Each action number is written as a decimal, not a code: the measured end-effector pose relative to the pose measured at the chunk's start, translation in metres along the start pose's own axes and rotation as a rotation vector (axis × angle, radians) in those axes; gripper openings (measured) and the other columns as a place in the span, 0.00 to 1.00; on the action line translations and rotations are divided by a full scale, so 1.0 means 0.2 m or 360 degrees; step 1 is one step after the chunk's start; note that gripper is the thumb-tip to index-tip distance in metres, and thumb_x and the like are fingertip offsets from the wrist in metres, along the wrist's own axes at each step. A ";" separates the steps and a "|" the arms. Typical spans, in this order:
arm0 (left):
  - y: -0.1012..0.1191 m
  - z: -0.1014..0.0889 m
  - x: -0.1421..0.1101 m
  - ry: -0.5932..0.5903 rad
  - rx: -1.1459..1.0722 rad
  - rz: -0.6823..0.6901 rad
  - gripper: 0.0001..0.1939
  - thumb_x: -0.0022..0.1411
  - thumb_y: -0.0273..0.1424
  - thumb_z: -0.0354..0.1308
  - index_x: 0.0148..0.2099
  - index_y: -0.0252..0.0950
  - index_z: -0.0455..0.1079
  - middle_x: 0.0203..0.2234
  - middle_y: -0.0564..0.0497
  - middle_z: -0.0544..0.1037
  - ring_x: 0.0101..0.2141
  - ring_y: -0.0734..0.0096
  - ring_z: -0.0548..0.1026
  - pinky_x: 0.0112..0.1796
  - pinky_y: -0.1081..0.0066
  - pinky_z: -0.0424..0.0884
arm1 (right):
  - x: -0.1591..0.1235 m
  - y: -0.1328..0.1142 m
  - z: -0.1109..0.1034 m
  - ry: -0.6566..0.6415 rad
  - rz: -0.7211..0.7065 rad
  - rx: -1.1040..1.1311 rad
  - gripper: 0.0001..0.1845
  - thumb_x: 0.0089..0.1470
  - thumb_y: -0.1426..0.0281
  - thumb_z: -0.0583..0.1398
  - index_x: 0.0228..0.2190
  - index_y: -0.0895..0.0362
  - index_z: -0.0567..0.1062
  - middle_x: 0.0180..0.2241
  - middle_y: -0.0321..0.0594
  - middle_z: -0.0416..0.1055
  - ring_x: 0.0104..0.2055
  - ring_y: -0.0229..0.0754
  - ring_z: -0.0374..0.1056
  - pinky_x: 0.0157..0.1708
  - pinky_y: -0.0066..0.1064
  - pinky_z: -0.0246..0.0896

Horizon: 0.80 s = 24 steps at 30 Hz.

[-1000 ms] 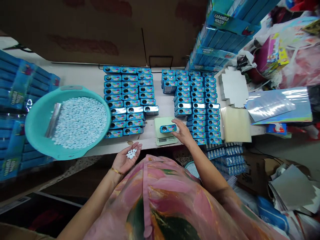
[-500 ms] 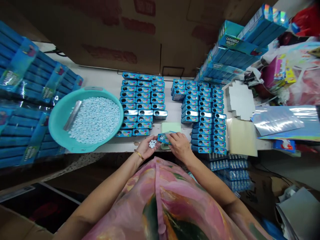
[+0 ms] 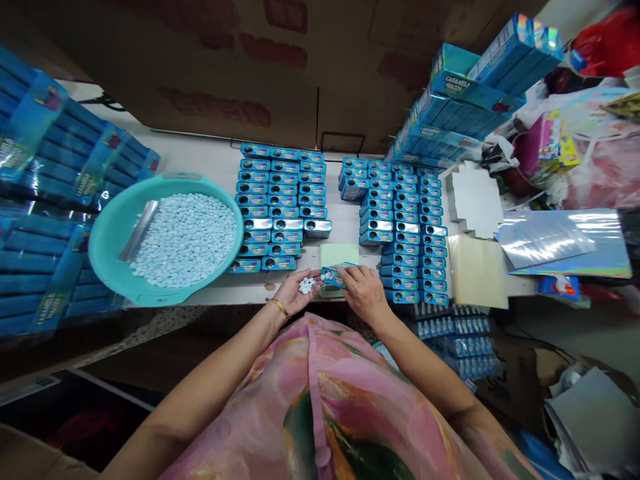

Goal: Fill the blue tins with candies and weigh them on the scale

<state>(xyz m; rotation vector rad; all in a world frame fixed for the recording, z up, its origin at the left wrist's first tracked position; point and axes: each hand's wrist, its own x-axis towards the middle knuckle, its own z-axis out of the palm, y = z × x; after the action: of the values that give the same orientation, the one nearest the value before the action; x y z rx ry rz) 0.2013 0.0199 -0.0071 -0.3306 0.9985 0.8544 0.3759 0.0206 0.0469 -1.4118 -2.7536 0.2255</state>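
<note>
My left hand (image 3: 290, 293) is cupped palm up around a small heap of pale candies (image 3: 307, 286). Just to its right, a small blue candy box (image 3: 332, 275) is gripped by my right hand (image 3: 366, 293). The box's open end faces my left palm, and some pale candies show at that opening. Left fingertips lie close to the box; whether they touch it I cannot tell. Behind the box is a pale green square plate (image 3: 339, 254), like the top of a small scale. A turquoise basin (image 3: 183, 179) of loose candies (image 3: 186, 241) stands left, a metal scoop (image 3: 139, 231) inside.
Rows of blue boxes (image 3: 283, 179) stand left of centre, with more rows (image 3: 404, 230) on the right. Stacked display packs (image 3: 465, 100) rise at the back right. White cards (image 3: 473, 200) and plastic sheets (image 3: 565, 240) lie further right. Wrapped packs (image 3: 45, 200) fill the left.
The box has tilted a little and sits slightly further right in my right hand. My left hand stays cupped around its candies beside it. The whole view has shifted slightly.
</note>
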 end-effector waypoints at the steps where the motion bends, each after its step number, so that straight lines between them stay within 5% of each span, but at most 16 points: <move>1: 0.00 0.01 0.00 0.0003 -0.0007 -0.0002 0.09 0.56 0.24 0.48 0.33 0.25 0.69 0.19 0.44 0.73 0.19 0.73 0.72 0.19 0.78 0.69 | 0.00 0.00 0.00 0.0007 0.0001 0.0013 0.20 0.51 0.70 0.53 0.47 0.56 0.63 0.39 0.44 0.66 0.39 0.45 0.56 0.35 0.36 0.48; 24: -0.04 0.05 0.07 0.0034 0.0147 -0.0016 0.10 0.56 0.25 0.50 0.23 0.31 0.63 0.13 0.52 0.67 0.14 0.78 0.67 0.14 0.81 0.63 | -0.02 -0.01 0.05 0.0190 -0.0179 -0.0124 0.16 0.56 0.73 0.47 0.46 0.58 0.64 0.40 0.44 0.67 0.37 0.42 0.58 0.32 0.35 0.46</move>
<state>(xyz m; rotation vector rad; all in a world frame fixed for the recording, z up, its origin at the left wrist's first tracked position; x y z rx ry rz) 0.2170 0.0272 -0.0151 -0.2660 1.0517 0.7944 0.3757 0.0148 0.0371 -1.2369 -2.7592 0.0292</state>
